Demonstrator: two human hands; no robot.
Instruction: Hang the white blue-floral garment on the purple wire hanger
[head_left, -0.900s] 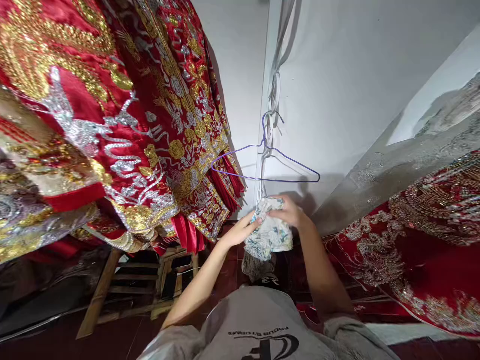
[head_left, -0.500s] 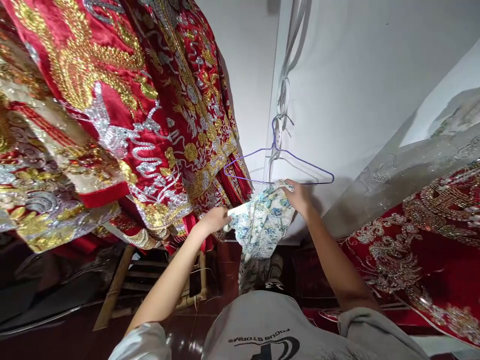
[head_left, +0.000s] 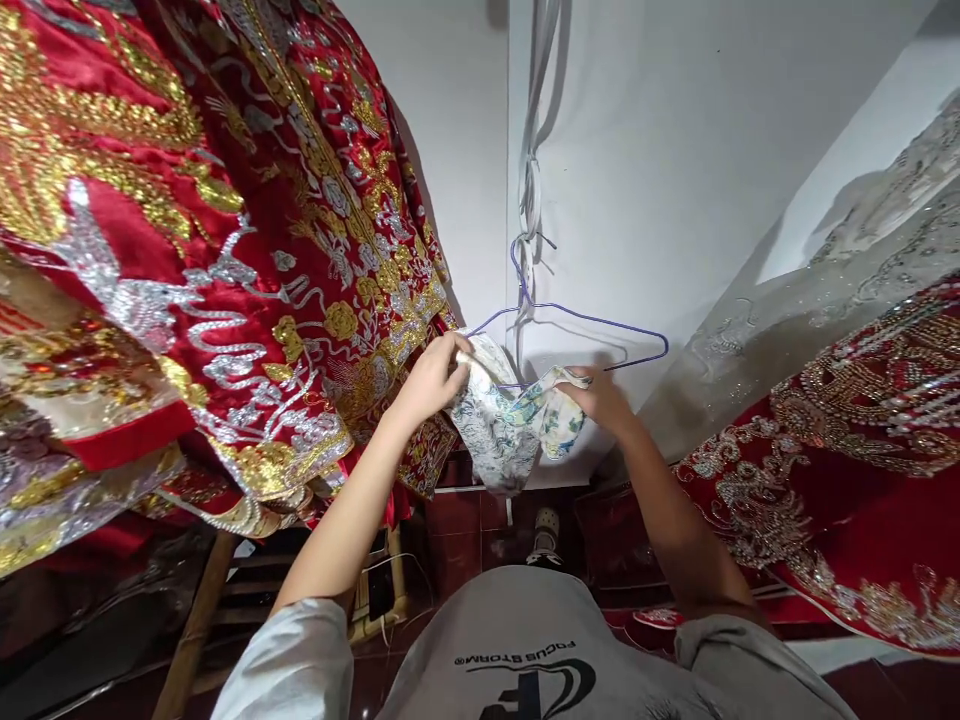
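A white garment with a blue and green floral print [head_left: 501, 440] hangs between my two hands. My left hand [head_left: 435, 378] pinches its upper left edge, which lies over the left end of a thin purple wire hanger [head_left: 600, 318]. With thumb and fingers closed, my right hand [head_left: 600, 395] holds the garment's right edge, below the hanger's right arm. The hanger's right end is bare. Its hook hangs from a white looped cord [head_left: 530, 195] against the wall.
Red garments with gold and silver embroidery [head_left: 322, 220] hang close on the left. To the right are a beaded red garment [head_left: 847, 490] and sheer whitish fabric [head_left: 720, 350]. A bamboo frame [head_left: 199, 610] stands low on the left, and a shoe [head_left: 546, 530] shows on the tiled floor.
My left hand has risen, bringing the garment's left edge up over the hanger's left end. The garment has bunched higher and its middle now sags. The view has shifted slightly.
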